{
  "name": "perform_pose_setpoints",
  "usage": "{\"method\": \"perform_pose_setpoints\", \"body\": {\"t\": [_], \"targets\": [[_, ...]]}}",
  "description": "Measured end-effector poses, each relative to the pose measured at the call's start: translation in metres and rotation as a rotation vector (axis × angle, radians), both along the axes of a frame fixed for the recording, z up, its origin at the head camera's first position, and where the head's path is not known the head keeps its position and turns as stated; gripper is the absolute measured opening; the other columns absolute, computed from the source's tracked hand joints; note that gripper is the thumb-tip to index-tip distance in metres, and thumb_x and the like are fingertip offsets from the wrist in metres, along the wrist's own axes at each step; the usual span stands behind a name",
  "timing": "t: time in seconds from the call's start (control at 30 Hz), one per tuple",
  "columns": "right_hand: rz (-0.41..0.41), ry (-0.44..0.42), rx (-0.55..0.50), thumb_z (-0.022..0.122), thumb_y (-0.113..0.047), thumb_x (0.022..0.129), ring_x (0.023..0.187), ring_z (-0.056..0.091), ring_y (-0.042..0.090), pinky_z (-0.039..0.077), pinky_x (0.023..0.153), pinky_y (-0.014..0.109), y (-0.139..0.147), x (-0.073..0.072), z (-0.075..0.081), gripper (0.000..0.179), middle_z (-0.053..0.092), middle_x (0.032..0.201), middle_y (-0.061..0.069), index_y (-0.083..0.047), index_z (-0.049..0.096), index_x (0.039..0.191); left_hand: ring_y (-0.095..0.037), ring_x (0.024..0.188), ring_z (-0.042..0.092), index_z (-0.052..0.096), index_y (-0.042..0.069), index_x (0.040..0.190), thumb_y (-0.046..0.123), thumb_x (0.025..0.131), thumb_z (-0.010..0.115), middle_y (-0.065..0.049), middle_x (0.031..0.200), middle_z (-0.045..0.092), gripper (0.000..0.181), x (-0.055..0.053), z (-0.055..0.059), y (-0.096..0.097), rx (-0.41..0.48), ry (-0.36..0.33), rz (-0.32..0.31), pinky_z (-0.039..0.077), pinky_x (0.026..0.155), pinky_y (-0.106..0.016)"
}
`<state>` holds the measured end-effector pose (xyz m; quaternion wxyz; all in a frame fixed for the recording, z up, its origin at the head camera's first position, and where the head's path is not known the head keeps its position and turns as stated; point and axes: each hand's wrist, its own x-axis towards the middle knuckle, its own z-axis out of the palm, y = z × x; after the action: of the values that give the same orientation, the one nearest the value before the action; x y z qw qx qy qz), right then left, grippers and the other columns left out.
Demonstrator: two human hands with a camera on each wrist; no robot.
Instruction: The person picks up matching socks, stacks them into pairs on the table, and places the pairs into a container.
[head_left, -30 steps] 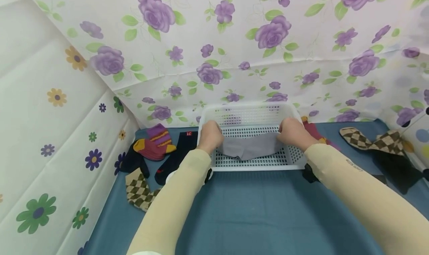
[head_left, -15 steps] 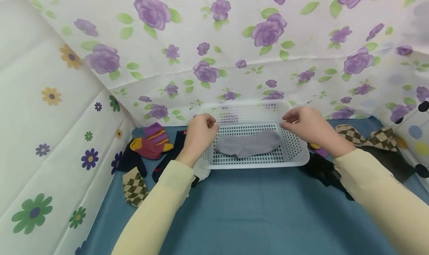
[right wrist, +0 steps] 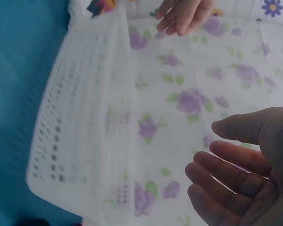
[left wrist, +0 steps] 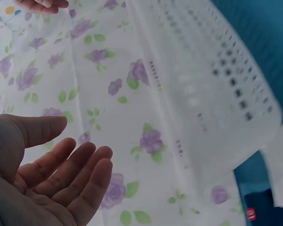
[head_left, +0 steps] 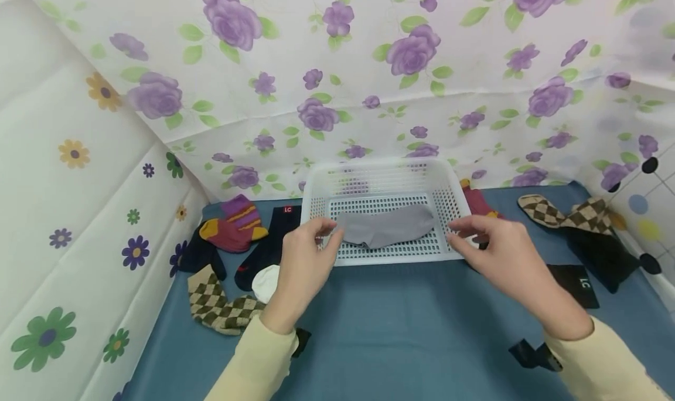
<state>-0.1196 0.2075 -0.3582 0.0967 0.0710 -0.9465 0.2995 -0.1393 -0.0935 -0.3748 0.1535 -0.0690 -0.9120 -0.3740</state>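
A grey sock (head_left: 387,226) lies stretched flat along the bottom of the white plastic basket (head_left: 392,262). My left hand (head_left: 306,260) hovers at the basket's front left corner, thumb and fingers apart with nothing between them. Over by the front right corner is my right hand (head_left: 501,257), its fingers relaxed and also holding nothing. In the left wrist view, the left hand's fingers (left wrist: 85,183) are gently bent beside the basket wall (left wrist: 198,141). The right wrist view has the right hand (right wrist: 250,174) with loosely spread fingers, away from the perforated basket side (right wrist: 75,117).
Left of the basket lie a maroon and purple sock pair (head_left: 234,228), navy socks (head_left: 271,243), a checkered sock (head_left: 221,307) and a white one (head_left: 265,282). To the right are another checkered sock (head_left: 564,216) and black socks (head_left: 603,254). A flowered cloth (head_left: 369,67) hangs behind.
Both hands have let go of the grey sock's ends, risen out of the basket and drawn back toward me. The sock stays in the basket.
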Motion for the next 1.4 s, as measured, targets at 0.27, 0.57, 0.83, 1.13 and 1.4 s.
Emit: {"method": "perform_pose_setpoints", "body": {"t": [0.27, 0.57, 0.83, 1.13, 1.4], "targets": [[-0.005, -0.007, -0.031, 0.069, -0.04, 0.083, 0.083, 0.067, 0.014, 0.056, 0.067, 0.034, -0.006, 0.024, -0.029, 0.025, 0.071, 0.098, -0.003, -0.024, 0.07, 0.102, -0.008, 0.092, 0.065, 0.069, 0.022, 0.101, 0.037, 0.087, 0.065, 0.008, 0.1, 0.069, 0.021, 0.033, -0.037, -0.002, -0.011, -0.071, 0.047, 0.054, 0.078, -0.032], [-0.077, 0.034, 0.003, 0.074, -0.036, 0.079, 0.07, 0.058, 0.005, 0.051, 0.058, 0.023, -0.003, 0.046, -0.058, 0.02, 0.07, 0.094, -0.007, -0.025, 0.071, 0.097, -0.009, 0.1, 0.063, 0.068, 0.023, 0.103, 0.041, 0.085, 0.067, 0.008, 0.103, 0.067, 0.025, 0.055, -0.062, -0.008, -0.075, -0.121, 0.103, 0.053, 0.081, -0.035], [-0.113, 0.089, 0.014, 0.077, -0.028, 0.077, 0.084, 0.066, 0.015, 0.054, 0.072, 0.039, 0.013, 0.051, -0.074, 0.02, 0.07, 0.092, -0.005, -0.025, 0.071, 0.096, -0.01, 0.105, 0.06, 0.065, 0.027, 0.109, 0.044, 0.085, 0.065, 0.009, 0.11, 0.065, 0.03, 0.064, -0.078, -0.011, -0.148, -0.112, 0.097, 0.052, 0.084, -0.035], [-0.199, 0.117, 0.064, 0.076, -0.025, 0.078, 0.101, 0.061, 0.031, 0.045, 0.083, 0.056, 0.047, 0.041, -0.091, 0.029, 0.068, 0.106, 0.009, -0.014, 0.069, 0.104, -0.011, 0.103, 0.059, 0.066, 0.023, 0.108, 0.043, 0.083, 0.068, 0.007, 0.108, 0.065, 0.032, 0.063, -0.09, -0.013, -0.18, -0.113, 0.07, 0.051, 0.083, -0.036], [-0.256, -0.191, 0.172, 0.074, -0.05, 0.074, 0.119, 0.036, 0.055, 0.028, 0.088, 0.073, 0.087, 0.021, -0.116, 0.08, 0.036, 0.139, 0.033, -0.001, 0.048, 0.131, -0.011, 0.1, 0.058, 0.065, 0.021, 0.112, 0.044, 0.081, 0.07, 0.005, 0.108, 0.063, 0.039, 0.06, -0.094, -0.014, -0.209, -0.139, 0.049, 0.05, 0.081, -0.035]]}}
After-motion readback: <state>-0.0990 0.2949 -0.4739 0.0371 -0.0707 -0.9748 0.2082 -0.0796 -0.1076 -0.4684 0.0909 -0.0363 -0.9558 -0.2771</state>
